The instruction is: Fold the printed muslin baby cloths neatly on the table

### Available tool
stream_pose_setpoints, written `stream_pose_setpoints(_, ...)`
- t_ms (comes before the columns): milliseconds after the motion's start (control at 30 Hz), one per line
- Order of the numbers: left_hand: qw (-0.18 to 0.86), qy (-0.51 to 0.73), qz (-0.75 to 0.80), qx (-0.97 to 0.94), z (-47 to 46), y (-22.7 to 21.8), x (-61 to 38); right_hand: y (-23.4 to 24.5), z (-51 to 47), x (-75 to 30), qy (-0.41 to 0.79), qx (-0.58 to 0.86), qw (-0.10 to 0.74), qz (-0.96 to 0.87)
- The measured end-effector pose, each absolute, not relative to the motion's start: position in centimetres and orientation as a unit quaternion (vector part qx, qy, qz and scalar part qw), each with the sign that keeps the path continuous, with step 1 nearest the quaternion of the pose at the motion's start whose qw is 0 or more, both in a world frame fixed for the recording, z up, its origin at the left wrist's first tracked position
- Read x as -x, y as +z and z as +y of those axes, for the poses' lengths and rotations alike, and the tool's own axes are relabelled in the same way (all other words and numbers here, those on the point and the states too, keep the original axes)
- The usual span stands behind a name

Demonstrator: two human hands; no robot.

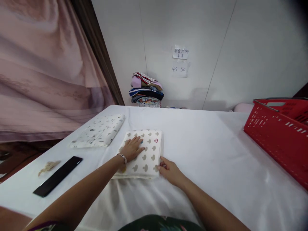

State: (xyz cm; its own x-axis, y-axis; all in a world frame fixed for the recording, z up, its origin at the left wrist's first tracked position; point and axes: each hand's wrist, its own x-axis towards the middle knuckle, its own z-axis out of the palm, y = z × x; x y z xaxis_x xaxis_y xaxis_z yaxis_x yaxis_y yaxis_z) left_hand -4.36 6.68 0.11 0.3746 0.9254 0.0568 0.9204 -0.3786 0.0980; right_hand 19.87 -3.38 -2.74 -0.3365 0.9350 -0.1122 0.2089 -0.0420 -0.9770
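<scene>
A folded white cloth (149, 155) printed with grey-beige mushrooms lies flat on the white-covered table in front of me. One mushroom near its far right corner is outlined in red. My left hand (132, 149), with a bracelet at the wrist, rests flat on the cloth's left half, fingers spread. At the right edge, near the closer corner, my right hand (169, 170) pinches the cloth between thumb and curled fingers. Beyond my left hand lies a second folded cloth (99, 131), white with small dark prints, apart from the first.
A long black flat object (59, 175) and a small beige crumpled thing (49, 166) lie at the table's left. At right stands a red plastic basket (276, 141). Behind the far edge rises a fabric stack (146, 91); paper signs (180, 61) hang on the wall. A pink curtain (48, 64) hangs at left.
</scene>
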Motion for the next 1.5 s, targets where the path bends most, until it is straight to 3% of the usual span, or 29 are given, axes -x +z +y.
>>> stream_pose_setpoints(267,0.114,0.246,0.574,-0.773,0.4,1.6,-2.1,-2.6,-3.2,-19.9,0.624,0.499,0.287,-0.528)
stream_pose_setpoints(567,0.125,0.104,0.679,-0.716,0.2,2.4,-6.8,-2.2,-4.1,-19.2,0.606,0.471,0.305,-0.564)
stream_pose_setpoints(700,0.128,0.048,0.687,-0.714,1.1,2.5,-7.0,-1.8,-3.8,-19.6,0.631,0.457,0.274,-0.564)
stream_pose_setpoints(1100,0.162,0.053,0.699,-0.694,1.3,2.6,-6.2,-1.6,1.0,-21.7,0.601,0.542,0.371,-0.455)
stream_pose_setpoints(1500,0.162,0.070,0.708,-0.684,1.2,2.6,-6.1,-1.9,3.6,-19.7,0.585,0.551,0.343,-0.486)
